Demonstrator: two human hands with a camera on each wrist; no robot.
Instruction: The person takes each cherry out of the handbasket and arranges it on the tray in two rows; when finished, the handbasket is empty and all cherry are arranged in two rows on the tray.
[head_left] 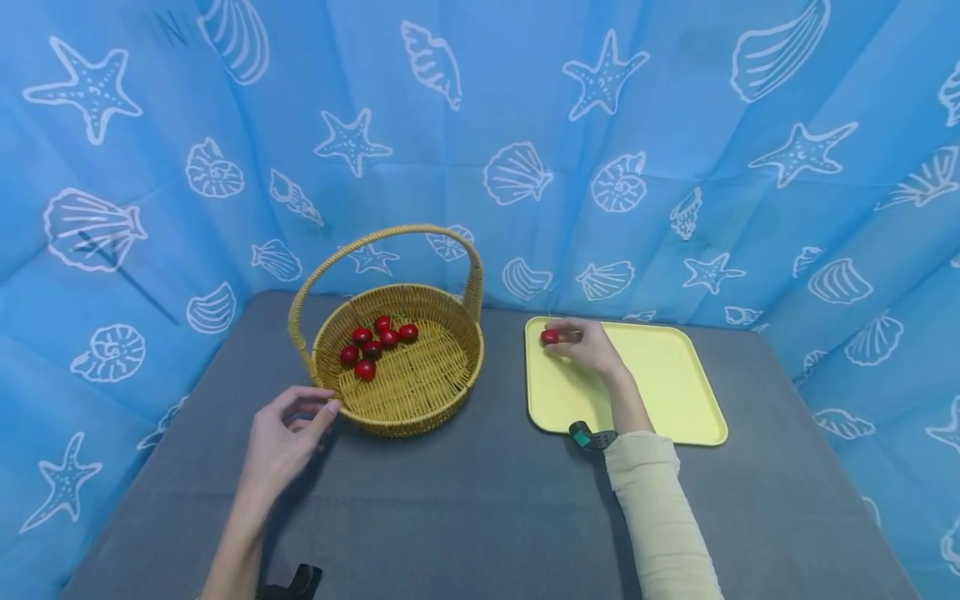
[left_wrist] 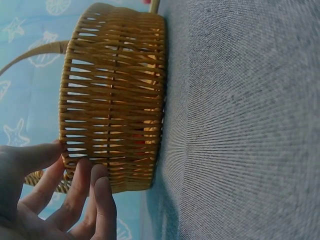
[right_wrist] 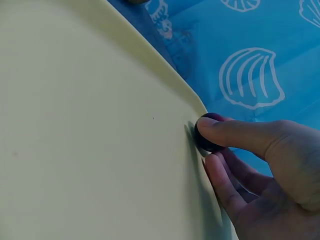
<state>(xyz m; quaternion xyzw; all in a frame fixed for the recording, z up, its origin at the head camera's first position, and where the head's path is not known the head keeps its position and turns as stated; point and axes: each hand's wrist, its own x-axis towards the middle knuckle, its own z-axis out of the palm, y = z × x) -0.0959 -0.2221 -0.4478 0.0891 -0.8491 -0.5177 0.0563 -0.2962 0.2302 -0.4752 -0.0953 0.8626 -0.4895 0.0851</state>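
A round wicker basket (head_left: 408,421) with a tall arched handle stands on the left, and several red cherries (head_left: 365,369) lie inside it, mostly toward its left and back. My left hand (head_left: 288,433) pinches the basket's near-left rim between thumb and fingers; in the left wrist view, that hand (left_wrist: 65,195) has its other fingertips against or close to the woven side. My right hand (head_left: 588,346) is over the far-left corner of a yellow tray (head_left: 652,383). It holds one cherry (head_left: 550,337) between thumb and fingers, right by the tray's surface, as the cherry (right_wrist: 209,132) in the right wrist view also shows.
A grey cloth (head_left: 465,517) covers the table. Behind it and at both sides hangs a blue curtain (head_left: 465,117) with white shells and starfish. A strip of grey cloth separates the basket from the tray.
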